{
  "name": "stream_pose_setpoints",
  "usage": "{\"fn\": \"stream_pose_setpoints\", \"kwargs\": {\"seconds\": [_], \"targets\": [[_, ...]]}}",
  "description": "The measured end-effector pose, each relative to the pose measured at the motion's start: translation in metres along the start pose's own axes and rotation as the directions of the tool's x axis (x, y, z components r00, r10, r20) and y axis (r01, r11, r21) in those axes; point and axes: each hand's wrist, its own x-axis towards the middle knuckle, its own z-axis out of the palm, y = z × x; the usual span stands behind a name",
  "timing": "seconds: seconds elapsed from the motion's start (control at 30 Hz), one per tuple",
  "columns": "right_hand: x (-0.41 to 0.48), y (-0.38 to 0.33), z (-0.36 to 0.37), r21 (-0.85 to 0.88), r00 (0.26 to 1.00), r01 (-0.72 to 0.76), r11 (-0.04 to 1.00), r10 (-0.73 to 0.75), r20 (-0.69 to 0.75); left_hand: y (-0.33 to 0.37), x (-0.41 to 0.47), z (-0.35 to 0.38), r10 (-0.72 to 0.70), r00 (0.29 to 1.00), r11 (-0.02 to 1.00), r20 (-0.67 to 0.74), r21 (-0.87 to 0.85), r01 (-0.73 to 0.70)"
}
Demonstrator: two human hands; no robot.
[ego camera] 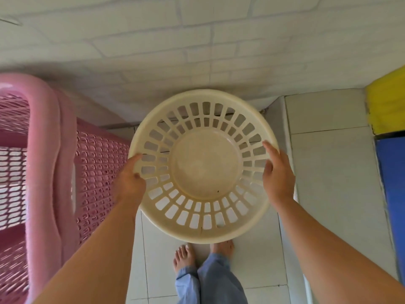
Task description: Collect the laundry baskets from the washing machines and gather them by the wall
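Observation:
A round cream plastic basket (205,166) with slotted sides hangs in the air in front of me, above the white floor tiles and close to the wall. It is empty. My left hand (131,182) grips its left rim and my right hand (277,175) grips its right rim. To the left stands a tall pink lattice laundry basket (54,163), stacked from at least two nested ones, right beside the cream basket and against the wall.
A white brick-pattern wall (197,51) rises straight ahead. My bare feet (184,255) stand on the tiled floor (328,172) under the basket. A yellow and blue object (390,132) lines the right edge of the view.

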Motion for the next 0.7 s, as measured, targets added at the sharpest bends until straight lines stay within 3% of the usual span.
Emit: {"fn": "stream_pose_setpoints", "kwargs": {"seconds": [0.17, 0.27, 0.4, 0.5, 0.7], "targets": [[0.005, 0.005, 0.019, -0.028, 1.000, 0.002, 1.000, -0.002, -0.025, -0.005, 0.012, 0.010, 0.056, 0.996, 0.998, -0.066, -0.008, -0.056], [0.006, 0.004, 0.016, -0.086, 0.999, -0.007, 0.996, 0.011, 0.050, -0.005, 0.010, 0.009, 0.091, 0.996, 0.996, 0.003, -0.007, -0.091], [-0.004, -0.016, -0.006, -0.324, 0.996, 0.060, 0.944, -0.035, 0.083, 0.008, -0.010, -0.012, 0.100, 0.989, 0.969, 0.109, 0.216, -0.121], [-0.028, -0.050, -0.036, -0.332, 0.989, 0.125, 0.935, -0.093, 0.112, 0.027, -0.040, -0.045, 0.179, 0.977, 0.918, 0.114, 0.339, -0.208], [-0.091, -0.146, -0.116, -0.260, 0.969, 0.226, 0.939, -0.189, 0.162, 0.064, -0.114, -0.141, 0.352, 0.932, 0.841, 0.088, 0.407, -0.357]]}}
